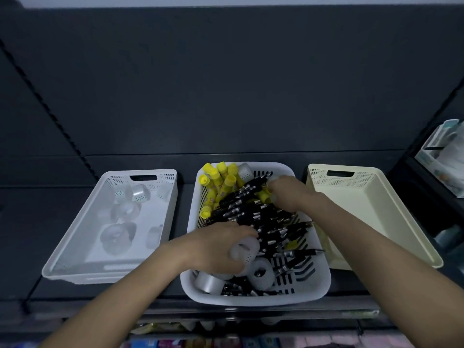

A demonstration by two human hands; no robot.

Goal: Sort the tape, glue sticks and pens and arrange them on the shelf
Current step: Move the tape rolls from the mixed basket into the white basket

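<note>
A white middle basket holds yellow glue sticks at its back left, a heap of black pens across the middle and clear tape rolls at the front. My left hand grips a clear tape roll near the basket's front. My right hand reaches into the back right of the basket, its fingers curled round a tape roll that is mostly hidden. A white tray on the left holds several tape rolls.
A cream tray stands on the right with nothing in it. All three containers sit on a dark shelf with a dark back panel. A rack with packaged goods is at the far right. More goods show below the shelf edge.
</note>
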